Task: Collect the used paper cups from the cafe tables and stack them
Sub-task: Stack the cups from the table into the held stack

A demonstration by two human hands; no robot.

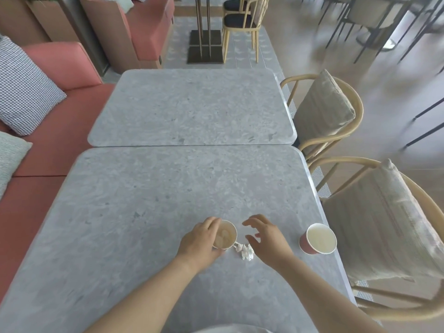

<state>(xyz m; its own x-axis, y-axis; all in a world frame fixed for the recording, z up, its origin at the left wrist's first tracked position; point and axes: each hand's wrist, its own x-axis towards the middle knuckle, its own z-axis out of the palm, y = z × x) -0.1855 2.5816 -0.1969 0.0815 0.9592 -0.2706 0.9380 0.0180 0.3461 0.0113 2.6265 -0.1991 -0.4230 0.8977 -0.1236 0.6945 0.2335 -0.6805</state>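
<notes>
The left hand grips a cup standing on the grey tabletop — fingers curled round its side. The right hand hovers open just beside it, over a crumpled napkin. A second cup stands apart, near the right edge.

I see a crumpled white napkin close in front of me. At my right stand two wooden chairs with beige cushions. At my left is a pink bench with a checkered pillow.
</notes>
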